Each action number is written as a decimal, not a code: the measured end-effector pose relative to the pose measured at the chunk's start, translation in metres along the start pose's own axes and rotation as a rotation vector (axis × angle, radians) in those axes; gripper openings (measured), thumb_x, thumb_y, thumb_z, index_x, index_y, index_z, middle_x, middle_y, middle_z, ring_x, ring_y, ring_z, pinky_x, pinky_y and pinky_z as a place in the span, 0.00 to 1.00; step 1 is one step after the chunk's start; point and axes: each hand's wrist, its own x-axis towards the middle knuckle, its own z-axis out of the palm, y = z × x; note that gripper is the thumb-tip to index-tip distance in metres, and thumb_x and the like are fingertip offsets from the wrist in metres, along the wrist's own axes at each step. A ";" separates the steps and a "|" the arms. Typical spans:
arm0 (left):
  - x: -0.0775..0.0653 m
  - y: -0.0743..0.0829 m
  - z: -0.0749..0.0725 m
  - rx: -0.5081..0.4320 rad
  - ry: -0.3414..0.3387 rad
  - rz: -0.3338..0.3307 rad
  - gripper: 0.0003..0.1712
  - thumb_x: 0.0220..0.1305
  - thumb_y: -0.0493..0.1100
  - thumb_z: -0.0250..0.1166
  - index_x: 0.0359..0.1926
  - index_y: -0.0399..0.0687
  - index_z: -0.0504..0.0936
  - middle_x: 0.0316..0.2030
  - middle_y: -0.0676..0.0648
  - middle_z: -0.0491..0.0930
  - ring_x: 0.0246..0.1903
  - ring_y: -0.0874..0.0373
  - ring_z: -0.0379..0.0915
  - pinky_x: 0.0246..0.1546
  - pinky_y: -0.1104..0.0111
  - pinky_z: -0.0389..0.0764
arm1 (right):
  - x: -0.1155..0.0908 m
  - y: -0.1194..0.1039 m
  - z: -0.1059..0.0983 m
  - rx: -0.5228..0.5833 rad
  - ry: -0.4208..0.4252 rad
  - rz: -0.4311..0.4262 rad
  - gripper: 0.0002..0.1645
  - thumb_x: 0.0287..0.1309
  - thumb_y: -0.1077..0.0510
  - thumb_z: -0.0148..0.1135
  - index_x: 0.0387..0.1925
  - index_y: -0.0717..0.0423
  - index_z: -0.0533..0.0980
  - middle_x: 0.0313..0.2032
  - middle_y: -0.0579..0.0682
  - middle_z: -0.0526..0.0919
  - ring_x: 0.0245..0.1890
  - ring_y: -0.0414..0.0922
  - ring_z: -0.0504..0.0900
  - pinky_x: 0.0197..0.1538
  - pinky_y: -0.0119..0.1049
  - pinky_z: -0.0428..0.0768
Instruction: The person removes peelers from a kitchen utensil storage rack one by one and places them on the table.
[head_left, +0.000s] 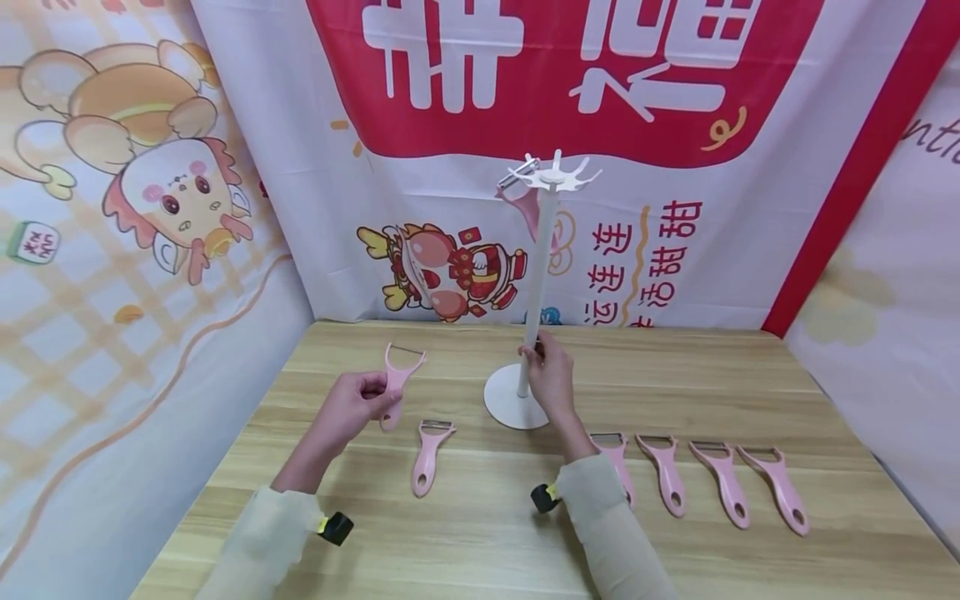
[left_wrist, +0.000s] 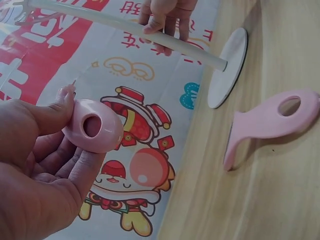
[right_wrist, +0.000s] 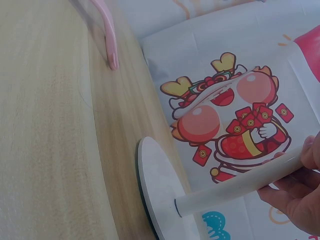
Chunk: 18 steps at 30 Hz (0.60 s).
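Note:
My left hand (head_left: 357,407) pinches a pink peeler (head_left: 400,375) by its handle, blade end up, above the left part of the table. In the left wrist view the handle's holed end (left_wrist: 102,127) faces the camera between thumb and fingers. My right hand (head_left: 551,377) grips the lower part of the pole (head_left: 536,292) of a white stand with a round base (head_left: 510,404). At the top, the stand has a ring of hooks (head_left: 557,176); one pink peeler (head_left: 525,200) hangs from its left side. Another peeler (head_left: 425,460) lies on the table between my hands.
Several pink peelers (head_left: 723,479) lie in a row on the right of the wooden table (head_left: 480,542), one partly hidden by my right forearm. A printed cloth (head_left: 442,183) hangs behind the table. More printed cloth (head_left: 247,350) covers the left side.

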 end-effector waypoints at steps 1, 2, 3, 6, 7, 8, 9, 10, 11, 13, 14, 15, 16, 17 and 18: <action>-0.001 -0.002 0.000 0.003 -0.002 -0.009 0.11 0.60 0.36 0.62 0.41 0.31 0.79 0.30 0.41 0.81 0.29 0.58 0.76 0.29 0.69 0.80 | 0.000 0.000 0.000 0.003 0.000 -0.001 0.12 0.61 0.59 0.56 0.46 0.56 0.74 0.37 0.51 0.82 0.44 0.49 0.81 0.52 0.46 0.78; -0.002 -0.004 0.001 0.008 -0.003 -0.020 0.11 0.60 0.35 0.62 0.42 0.31 0.79 0.31 0.41 0.81 0.29 0.58 0.76 0.29 0.69 0.80 | 0.000 0.001 0.000 0.005 -0.001 -0.002 0.12 0.61 0.59 0.56 0.46 0.56 0.74 0.37 0.51 0.82 0.44 0.49 0.81 0.52 0.46 0.79; -0.003 -0.006 0.001 0.013 -0.005 -0.030 0.10 0.61 0.35 0.61 0.42 0.32 0.79 0.31 0.41 0.81 0.29 0.58 0.76 0.29 0.69 0.80 | 0.000 0.001 0.000 0.006 -0.001 -0.002 0.11 0.61 0.59 0.56 0.46 0.56 0.74 0.37 0.51 0.82 0.44 0.49 0.81 0.51 0.46 0.79; -0.007 -0.012 0.002 0.017 -0.012 -0.055 0.11 0.61 0.35 0.61 0.43 0.32 0.79 0.32 0.41 0.81 0.30 0.57 0.76 0.30 0.69 0.80 | 0.000 0.001 0.000 0.006 0.001 0.003 0.11 0.61 0.59 0.56 0.46 0.55 0.74 0.37 0.51 0.82 0.44 0.49 0.81 0.51 0.46 0.79; -0.008 -0.014 0.002 0.016 -0.017 -0.061 0.12 0.61 0.34 0.61 0.44 0.31 0.78 0.32 0.41 0.81 0.30 0.57 0.76 0.30 0.69 0.80 | 0.000 0.001 0.000 0.004 0.001 0.005 0.11 0.61 0.59 0.57 0.46 0.54 0.74 0.37 0.50 0.82 0.44 0.49 0.81 0.51 0.46 0.79; -0.008 -0.017 0.002 0.016 -0.019 -0.064 0.12 0.60 0.34 0.61 0.44 0.30 0.78 0.32 0.41 0.81 0.30 0.57 0.76 0.30 0.69 0.80 | 0.000 0.001 0.001 0.003 0.000 0.007 0.11 0.61 0.59 0.57 0.46 0.54 0.74 0.37 0.50 0.82 0.44 0.49 0.81 0.51 0.46 0.79; -0.009 -0.019 0.003 0.015 -0.023 -0.065 0.13 0.60 0.34 0.61 0.44 0.30 0.78 0.32 0.41 0.81 0.30 0.57 0.76 0.29 0.69 0.80 | 0.001 0.001 0.001 0.002 0.001 0.008 0.12 0.61 0.59 0.57 0.46 0.54 0.74 0.37 0.50 0.82 0.44 0.49 0.81 0.51 0.46 0.79; -0.010 -0.021 0.003 0.014 -0.025 -0.068 0.12 0.60 0.33 0.60 0.44 0.29 0.78 0.32 0.41 0.81 0.29 0.57 0.76 0.29 0.69 0.80 | 0.001 0.001 0.001 0.002 0.000 0.008 0.12 0.61 0.59 0.57 0.46 0.55 0.74 0.37 0.50 0.82 0.44 0.49 0.81 0.51 0.46 0.79; -0.010 -0.024 0.004 0.015 -0.031 -0.069 0.12 0.60 0.33 0.60 0.44 0.29 0.78 0.32 0.41 0.81 0.29 0.57 0.75 0.29 0.69 0.80 | 0.001 0.002 0.001 0.003 0.000 0.009 0.13 0.61 0.58 0.57 0.47 0.55 0.74 0.37 0.50 0.82 0.44 0.49 0.81 0.51 0.46 0.79; -0.010 -0.028 0.005 0.021 -0.030 -0.070 0.12 0.60 0.32 0.59 0.44 0.28 0.78 0.31 0.40 0.81 0.28 0.58 0.76 0.28 0.70 0.81 | 0.001 0.002 0.001 0.001 0.001 0.009 0.13 0.61 0.58 0.57 0.47 0.56 0.74 0.37 0.50 0.82 0.44 0.49 0.81 0.51 0.46 0.79; -0.011 -0.029 0.006 0.025 -0.024 -0.075 0.11 0.60 0.31 0.59 0.44 0.28 0.78 0.31 0.40 0.81 0.28 0.58 0.76 0.28 0.70 0.81 | 0.001 0.002 0.001 0.001 0.001 0.008 0.14 0.61 0.58 0.57 0.47 0.56 0.74 0.37 0.50 0.82 0.44 0.49 0.81 0.51 0.46 0.79; -0.012 -0.031 0.007 0.030 -0.022 -0.078 0.11 0.60 0.31 0.58 0.43 0.28 0.78 0.31 0.40 0.81 0.28 0.58 0.77 0.28 0.70 0.81 | 0.001 0.002 0.001 0.001 0.001 0.007 0.13 0.61 0.58 0.57 0.47 0.56 0.74 0.37 0.50 0.82 0.44 0.49 0.81 0.51 0.46 0.79; -0.013 -0.033 0.008 0.037 -0.017 -0.085 0.11 0.60 0.30 0.58 0.43 0.28 0.78 0.31 0.40 0.81 0.28 0.59 0.77 0.28 0.70 0.81 | 0.001 0.003 0.001 0.002 0.002 0.006 0.13 0.61 0.58 0.57 0.47 0.55 0.74 0.37 0.50 0.82 0.44 0.49 0.81 0.51 0.46 0.79; -0.014 -0.034 0.009 0.045 -0.016 -0.089 0.10 0.60 0.31 0.58 0.43 0.28 0.78 0.32 0.40 0.81 0.28 0.59 0.77 0.28 0.71 0.81 | 0.001 0.003 0.001 0.001 0.003 0.006 0.13 0.61 0.58 0.57 0.47 0.55 0.74 0.37 0.50 0.82 0.44 0.49 0.81 0.51 0.46 0.79; -0.014 -0.036 0.010 0.050 -0.007 -0.100 0.10 0.60 0.31 0.59 0.42 0.29 0.78 0.32 0.41 0.81 0.28 0.59 0.77 0.28 0.71 0.81 | 0.001 0.003 0.001 0.001 0.003 0.005 0.13 0.61 0.58 0.57 0.47 0.55 0.74 0.37 0.50 0.82 0.44 0.49 0.81 0.51 0.46 0.79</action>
